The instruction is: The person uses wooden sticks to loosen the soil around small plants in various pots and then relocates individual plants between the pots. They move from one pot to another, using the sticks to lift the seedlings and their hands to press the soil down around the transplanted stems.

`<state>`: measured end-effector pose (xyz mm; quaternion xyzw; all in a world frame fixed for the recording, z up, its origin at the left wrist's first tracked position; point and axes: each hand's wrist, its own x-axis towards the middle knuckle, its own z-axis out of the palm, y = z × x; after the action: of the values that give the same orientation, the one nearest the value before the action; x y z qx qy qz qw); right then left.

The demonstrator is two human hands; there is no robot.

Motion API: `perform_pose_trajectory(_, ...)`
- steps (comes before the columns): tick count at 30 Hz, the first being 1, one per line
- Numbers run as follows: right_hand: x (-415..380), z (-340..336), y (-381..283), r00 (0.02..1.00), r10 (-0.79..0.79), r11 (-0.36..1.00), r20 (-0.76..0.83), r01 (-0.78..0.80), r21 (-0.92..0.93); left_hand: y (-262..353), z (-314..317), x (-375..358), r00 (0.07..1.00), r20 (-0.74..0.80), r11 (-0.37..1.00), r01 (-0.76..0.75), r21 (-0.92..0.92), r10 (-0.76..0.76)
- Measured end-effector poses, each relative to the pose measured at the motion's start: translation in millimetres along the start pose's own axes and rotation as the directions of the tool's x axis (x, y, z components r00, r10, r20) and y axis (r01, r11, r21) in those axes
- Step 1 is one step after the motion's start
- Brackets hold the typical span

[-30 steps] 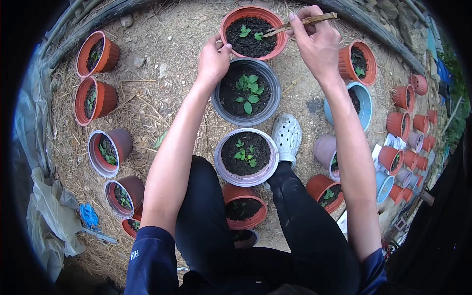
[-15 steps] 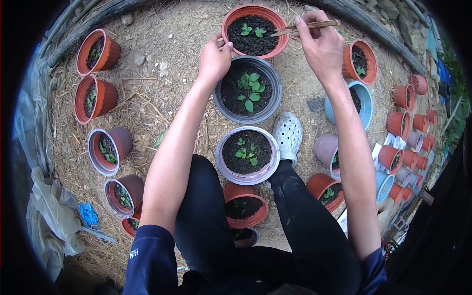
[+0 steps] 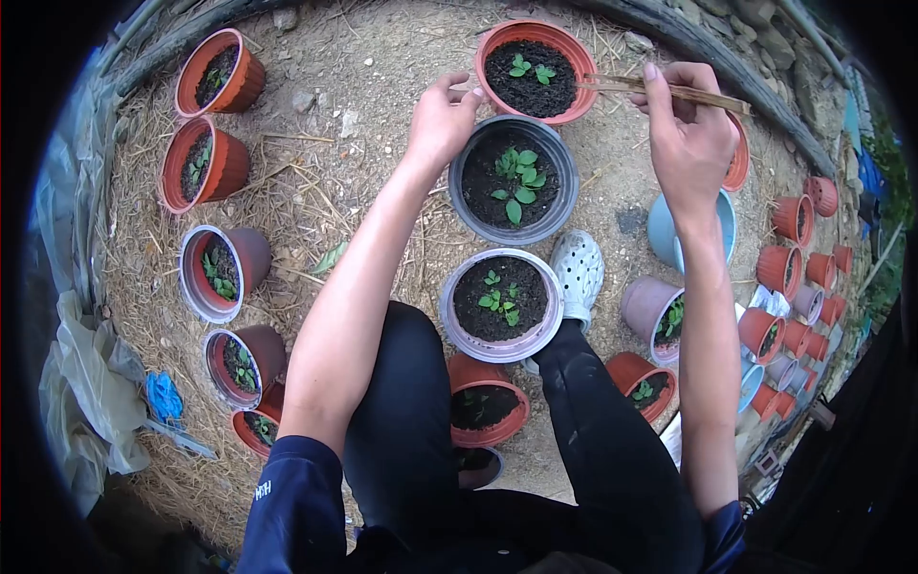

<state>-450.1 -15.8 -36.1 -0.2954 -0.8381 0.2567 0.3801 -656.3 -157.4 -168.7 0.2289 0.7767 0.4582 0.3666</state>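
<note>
My right hand [image 3: 690, 124] grips a pair of wooden tongs [image 3: 712, 98], its two thin tips at the right rim of an orange pot [image 3: 577, 107]. Dark soil fills that pot, and a small green seedling [image 3: 533, 70] with a few leaves grows in it. My left hand [image 3: 443, 120] is beside the pot's left rim, thumb and fingers apart; whether the fingertips touch the rim is hard to tell. Nearer to me stand a dark grey pot [image 3: 461, 212] with a larger leafy plant [image 3: 519, 182] and a pale lilac pot [image 3: 449, 320] with a young plant [image 3: 499, 299].
Orange [image 3: 239, 86] and purple-grey pots [image 3: 251, 253] line the left side. A light blue pot [image 3: 662, 230] and a lilac pot [image 3: 643, 304] stand right, with several more pots beyond. A wooden log [image 3: 727, 62] borders the straw-strewn ground. Plastic sheeting [image 3: 91, 383] lies far left.
My right hand has drawn the tongs rightward, from over the soil by the seedling to the pot's rim. My left hand appears slightly farther from the rim. The whole view has shifted a little.
</note>
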Motion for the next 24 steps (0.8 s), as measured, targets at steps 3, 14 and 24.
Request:
perform_pose_trajectory(3, -6.1, -6.7, -13.4, 0.989, 0.087, 0.996, 0.122, -0.083, -0.039, 2.6, -14.2, -7.4, 0.999, -0.023, 0.999, 0.026, -0.038, -0.027)
perform_pose_trajectory(14, -18.7, -35.7, -62.2, 0.985, 0.151, 0.988, 0.078, -0.151, -0.014, -25.4, -164.0, -123.5, 0.977, -0.212, 0.979, -0.011, -0.205, -0.034)
perform_pose_trajectory(24, 61.6, -34.4, -237.0, 0.931, -0.188, 0.978, 0.315, 0.146, 0.151, -176.9, -420.7, -345.0, 0.642, -0.748, 0.978, 0.007, -0.209, -0.164)
